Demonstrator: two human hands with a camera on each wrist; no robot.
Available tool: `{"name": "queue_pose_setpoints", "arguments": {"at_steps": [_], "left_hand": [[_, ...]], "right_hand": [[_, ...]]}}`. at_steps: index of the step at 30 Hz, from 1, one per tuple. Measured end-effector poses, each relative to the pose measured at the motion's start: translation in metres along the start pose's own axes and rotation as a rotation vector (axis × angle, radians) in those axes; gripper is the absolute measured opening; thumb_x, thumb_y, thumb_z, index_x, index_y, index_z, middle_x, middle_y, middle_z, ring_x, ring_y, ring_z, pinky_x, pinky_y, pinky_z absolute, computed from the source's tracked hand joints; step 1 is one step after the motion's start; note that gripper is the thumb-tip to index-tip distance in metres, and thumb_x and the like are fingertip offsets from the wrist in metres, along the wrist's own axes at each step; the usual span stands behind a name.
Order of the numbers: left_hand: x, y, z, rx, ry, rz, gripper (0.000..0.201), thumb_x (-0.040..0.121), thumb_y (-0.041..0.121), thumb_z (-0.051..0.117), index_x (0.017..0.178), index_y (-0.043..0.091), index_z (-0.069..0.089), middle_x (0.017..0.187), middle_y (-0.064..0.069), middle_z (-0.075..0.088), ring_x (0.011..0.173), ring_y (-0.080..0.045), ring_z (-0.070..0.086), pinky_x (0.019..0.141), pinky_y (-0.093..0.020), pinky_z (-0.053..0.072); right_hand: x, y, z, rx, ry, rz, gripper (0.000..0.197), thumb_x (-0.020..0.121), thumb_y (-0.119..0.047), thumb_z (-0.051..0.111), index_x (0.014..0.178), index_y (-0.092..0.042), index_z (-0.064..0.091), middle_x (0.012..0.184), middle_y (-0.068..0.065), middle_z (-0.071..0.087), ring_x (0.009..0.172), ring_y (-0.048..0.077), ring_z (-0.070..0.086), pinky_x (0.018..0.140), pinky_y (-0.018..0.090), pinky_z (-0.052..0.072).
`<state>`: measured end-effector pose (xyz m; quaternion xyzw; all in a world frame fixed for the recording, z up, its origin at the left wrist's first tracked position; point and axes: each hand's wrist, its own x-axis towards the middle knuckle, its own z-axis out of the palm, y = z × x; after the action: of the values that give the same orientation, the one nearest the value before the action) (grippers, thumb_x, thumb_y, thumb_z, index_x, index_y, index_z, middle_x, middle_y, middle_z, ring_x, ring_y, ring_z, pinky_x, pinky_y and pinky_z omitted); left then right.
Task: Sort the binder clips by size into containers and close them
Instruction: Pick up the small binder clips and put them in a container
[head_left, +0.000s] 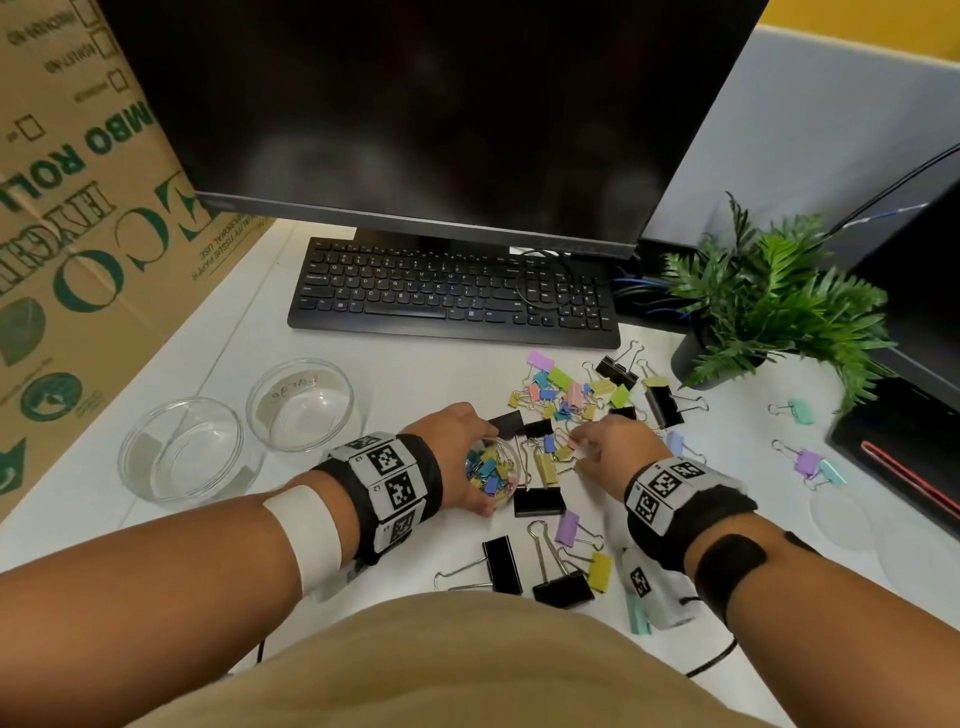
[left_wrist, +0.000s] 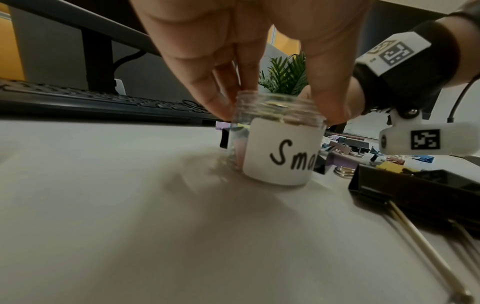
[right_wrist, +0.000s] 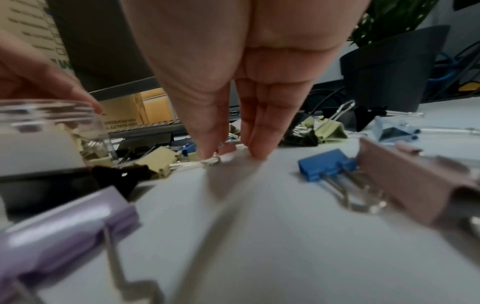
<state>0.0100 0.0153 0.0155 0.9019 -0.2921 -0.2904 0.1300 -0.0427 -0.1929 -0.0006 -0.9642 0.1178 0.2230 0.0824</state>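
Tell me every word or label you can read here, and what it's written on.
"Sma": handwritten on the white label of the small jar that the left hand grips; the rest is cut off.
"ECO", "MBO ROL": green print, upside down, on the cardboard box; its fine print is too small.
Handwriting on a glass bowl: too faint.
Keyboard keys: too small.

My left hand (head_left: 457, 441) covers the near wall of the small clear plastic jar (head_left: 492, 470) in the head view. In the left wrist view the jar's white handwritten label (left_wrist: 281, 152) reads "Sma", the rest wraps out of sight. The right wrist view is blurry: can't tell whether my right hand's fingertips (right_wrist: 207, 151) actually pinch the tiny pink binder clip (right_wrist: 226, 148) btwn them or just touch it. The big lilac binder clip (right_wrist: 64, 226) is smeared and cut off at bottom left.
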Motion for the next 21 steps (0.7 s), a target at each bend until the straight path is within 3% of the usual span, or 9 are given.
{"name": "queue_pose_setpoints", "arguments": {"at_steps": [6,11,16,21], "left_hand": [[0.0,-0.001,0.0,-0.005,-0.011,-0.002,0.089,0.066,0.048,0.078,0.141,0.024,0.036,0.13,0.002,0.042,0.119,-0.016,0.047,0.098,-0.027,0.043],[0.0,-0.001,0.0,-0.013,-0.013,-0.006,0.09,0.066,0.048,0.078,0.141,0.024,0.036,0.129,0.002,0.043,0.118,-0.016,0.047,0.097,-0.027,0.043],[0.001,-0.001,0.0,-0.017,-0.011,-0.004,0.09,0.066,0.048,0.078,0.141,0.024,0.036,0.129,0.002,0.043,0.118,-0.016,0.047,0.096,-0.026,0.042],[-0.001,-0.002,0.001,-0.034,-0.005,-0.005,0.089,0.066,0.047,0.078,0.141,0.024,0.036,0.129,0.002,0.043,0.118,-0.016,0.047,0.099,-0.027,0.042]], "right_hand": [[0.008,-0.013,-0.002,-0.031,-0.015,-0.044,0.028,0.094,-0.029,0.05,0.118,-0.019,0.06,0.116,0.004,0.053,0.106,0.02,0.054,0.085,0.027,0.044],[0.01,-0.017,-0.003,-0.05,-0.022,-0.024,0.027,0.095,-0.027,0.05,0.118,-0.015,0.059,0.121,0.005,0.053,0.111,0.021,0.053,0.091,0.029,0.045],[0.009,-0.018,-0.003,0.035,-0.03,0.017,0.006,0.091,-0.022,0.057,0.093,-0.018,0.052,0.113,0.006,0.054,0.094,0.019,0.052,0.082,0.026,0.043],[0.009,-0.019,0.003,0.058,-0.025,0.003,0.03,0.093,-0.016,0.054,0.123,-0.019,0.054,0.126,0.006,0.053,0.113,0.021,0.053,0.093,0.029,0.045]]}}
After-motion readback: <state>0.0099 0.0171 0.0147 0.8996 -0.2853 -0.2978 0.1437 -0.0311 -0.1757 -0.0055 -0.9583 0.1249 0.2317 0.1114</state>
